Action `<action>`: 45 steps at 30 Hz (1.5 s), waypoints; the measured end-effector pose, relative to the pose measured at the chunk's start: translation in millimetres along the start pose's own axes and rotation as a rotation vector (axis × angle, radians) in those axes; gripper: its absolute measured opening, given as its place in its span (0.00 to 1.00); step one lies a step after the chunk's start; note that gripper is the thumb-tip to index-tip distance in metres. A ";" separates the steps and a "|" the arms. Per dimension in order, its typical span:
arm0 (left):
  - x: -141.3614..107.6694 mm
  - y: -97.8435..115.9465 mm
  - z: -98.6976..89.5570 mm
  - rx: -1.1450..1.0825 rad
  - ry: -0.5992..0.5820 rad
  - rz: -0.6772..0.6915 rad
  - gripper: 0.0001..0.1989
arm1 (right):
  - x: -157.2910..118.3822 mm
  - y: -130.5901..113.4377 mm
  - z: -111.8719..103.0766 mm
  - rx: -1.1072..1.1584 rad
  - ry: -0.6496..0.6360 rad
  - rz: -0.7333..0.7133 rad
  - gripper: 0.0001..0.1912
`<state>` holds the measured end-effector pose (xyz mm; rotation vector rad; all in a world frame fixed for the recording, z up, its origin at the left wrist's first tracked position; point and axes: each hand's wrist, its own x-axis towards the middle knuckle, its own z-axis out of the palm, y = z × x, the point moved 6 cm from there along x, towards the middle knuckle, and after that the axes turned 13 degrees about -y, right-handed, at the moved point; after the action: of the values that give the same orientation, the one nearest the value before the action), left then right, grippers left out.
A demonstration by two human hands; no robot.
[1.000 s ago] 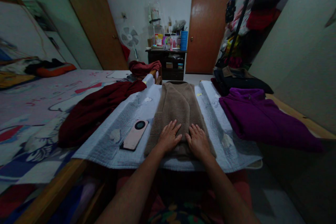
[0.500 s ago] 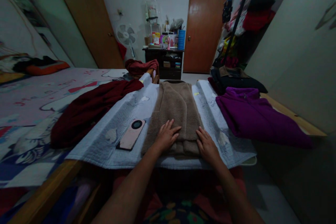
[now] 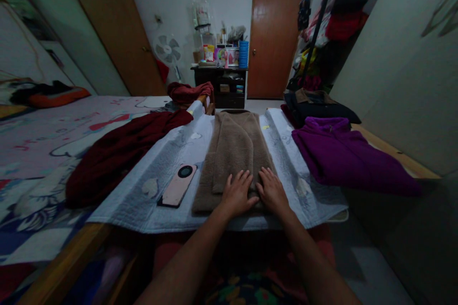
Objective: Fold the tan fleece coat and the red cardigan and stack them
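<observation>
A brown fleece garment [image 3: 232, 147] lies folded into a long panel on a light blue quilted cloth [image 3: 143, 212]. On its near part rests my left hand [image 3: 239, 194], palm down with fingers spread, holding nothing. Close beside it, my right hand [image 3: 272, 191] lies flat at the garment's near right part, fingers stretched out and also holding nothing. The two thumbs are near each other. Left of the garment is a pink phone [image 3: 179, 188] with a round black camera ring.
A dark red garment [image 3: 121, 152] lies on the left, beside a patterned bed [image 3: 53, 124]. Folded purple [image 3: 343, 152] and dark [image 3: 322, 107] garments are stacked at right on a wooden ledge [image 3: 397, 152]. Farther back stand a fan [image 3: 168, 51] and a black shelf [image 3: 218, 81].
My left hand has moved slightly right and nearer, and my right hand has moved left onto the garment, so they are closer together. The view has shifted slightly.
</observation>
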<state>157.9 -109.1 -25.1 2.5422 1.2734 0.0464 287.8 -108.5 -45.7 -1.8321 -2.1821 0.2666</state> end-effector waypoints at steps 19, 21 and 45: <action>1.4 -4.0 7.7 -0.002 -0.060 -0.016 0.35 | -16.9 44.5 -0.7 0.167 0.085 0.059 0.27; 1.0 -3.3 6.8 0.001 -0.066 -0.018 0.35 | -23.1 38.8 -3.2 0.128 0.129 0.091 0.29; 3.5 -6.9 14.0 0.038 -0.041 -0.018 0.34 | -56.4 64.0 11.4 0.133 0.167 0.129 0.33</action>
<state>156.9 -106.0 -40.7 2.5492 1.2933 -0.0343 352.6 -152.1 -82.0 -1.8522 -1.8929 0.2678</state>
